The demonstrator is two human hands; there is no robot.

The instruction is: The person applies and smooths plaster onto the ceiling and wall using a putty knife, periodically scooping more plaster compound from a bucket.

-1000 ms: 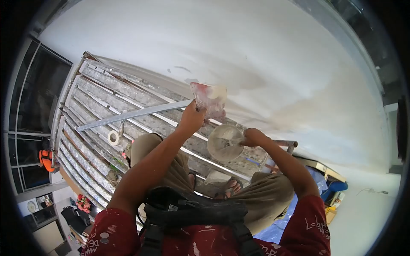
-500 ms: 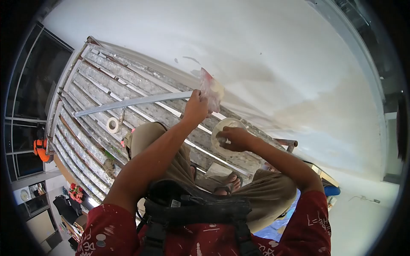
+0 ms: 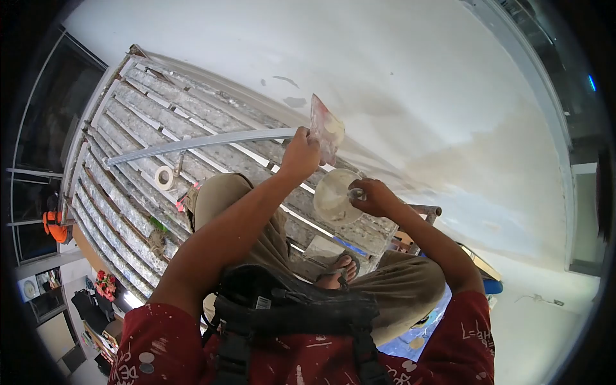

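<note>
My left hand (image 3: 303,156) is closed on the edge of a thin, flat red-and-white plate (image 3: 328,133) smeared with pale filler, held tilted up near the wall. Just below and to the right is a round, whitish tub (image 3: 335,204), its inside coated with pale residue. At the tub's right rim, my right hand (image 3: 375,197) has its fingers closed around a small, shiny, greyish piece; I cannot tell what it is. A long grey metal strip (image 3: 205,142) runs across the slats, its right end overlapping my left hand in this view.
I sit on a slatted, paint-spattered platform (image 3: 154,102) against a white wall (image 3: 398,45) with damp-looking patches. A roll of tape (image 3: 165,178) lies left of my knee. A pipe end (image 3: 435,210) sticks out at right. Lower down at left is an orange object (image 3: 56,226).
My right hand has moved from inside the tub out to its right rim. The plate in my left hand has turned slightly and risen a little. My foot has shifted.
</note>
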